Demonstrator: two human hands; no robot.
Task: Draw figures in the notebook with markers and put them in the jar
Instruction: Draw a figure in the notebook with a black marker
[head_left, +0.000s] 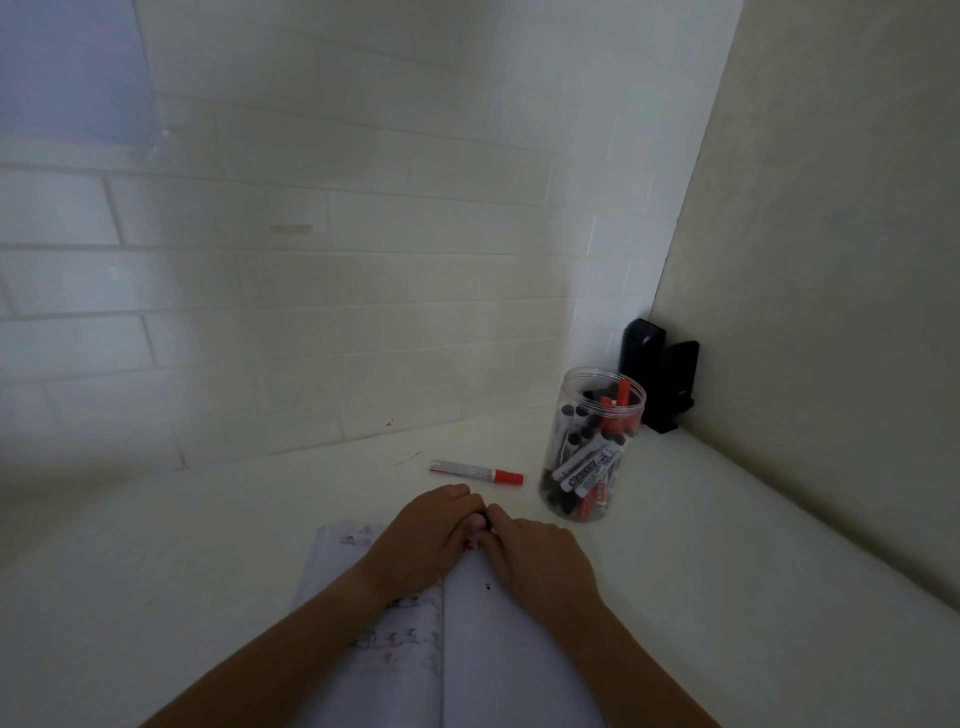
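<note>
An open notebook (488, 639) lies on the white table in front of me, with small red and black figures on its pages. My left hand (426, 535) and my right hand (535, 556) meet at the top of the notebook, their fingers curled round a small dark thing (483, 521) between them, mostly hidden; it looks like a black marker. A red-capped marker (475, 472) lies on the table beyond my hands. To the right stands a clear plastic jar (592, 447) holding several black and red markers.
The table sits in a corner: a white brick wall behind, a beige wall on the right. Two black objects (660, 374) stand in the corner right behind the jar. Bare tabletop (182, 545) stretches to the left of the notebook.
</note>
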